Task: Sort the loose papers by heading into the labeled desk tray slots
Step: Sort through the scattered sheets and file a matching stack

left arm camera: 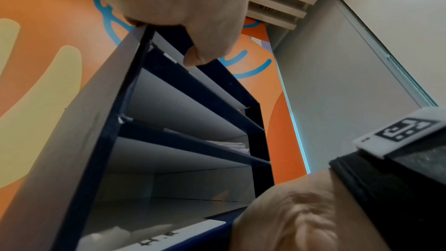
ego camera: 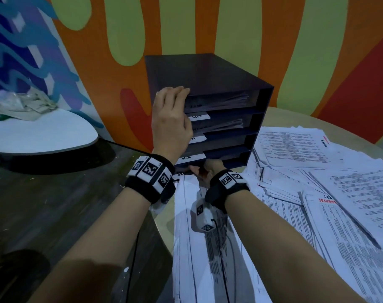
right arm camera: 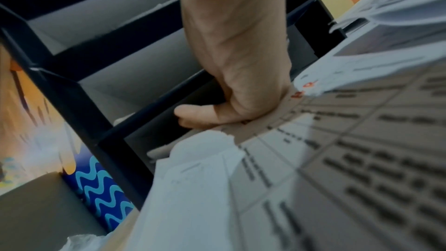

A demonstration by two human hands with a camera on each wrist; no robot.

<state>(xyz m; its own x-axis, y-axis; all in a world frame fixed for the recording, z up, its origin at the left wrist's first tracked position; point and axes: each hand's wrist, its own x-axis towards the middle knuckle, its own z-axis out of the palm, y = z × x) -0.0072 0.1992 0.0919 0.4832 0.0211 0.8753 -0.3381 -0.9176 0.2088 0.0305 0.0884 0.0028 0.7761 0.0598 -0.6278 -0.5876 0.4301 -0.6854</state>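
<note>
A dark blue desk tray point(ego camera: 208, 71) with several stacked slots and white labels point(ego camera: 199, 117) stands against the painted wall. My left hand point(ego camera: 171, 110) grips its top front-left corner, fingers curled over the top edge and thumb on the front point(left arm camera: 195, 56). My right hand point(ego camera: 208, 171) is at the mouth of the bottom slot, pinching the far edge of a printed paper sheet point(ego camera: 197, 248). In the right wrist view the thumb point(right arm camera: 195, 112) lies on that paper point(right arm camera: 313, 159) at the slot opening. Upper slots hold paper stacks point(ego camera: 221, 101).
A spread pile of loose printed papers point(ego camera: 317, 193) with red headings covers the round table to the right of the tray. At the left sit a dark table surface point(ego camera: 55, 204) and a white tabletop point(ego camera: 44, 132) with a crumpled cloth point(ego camera: 26, 103).
</note>
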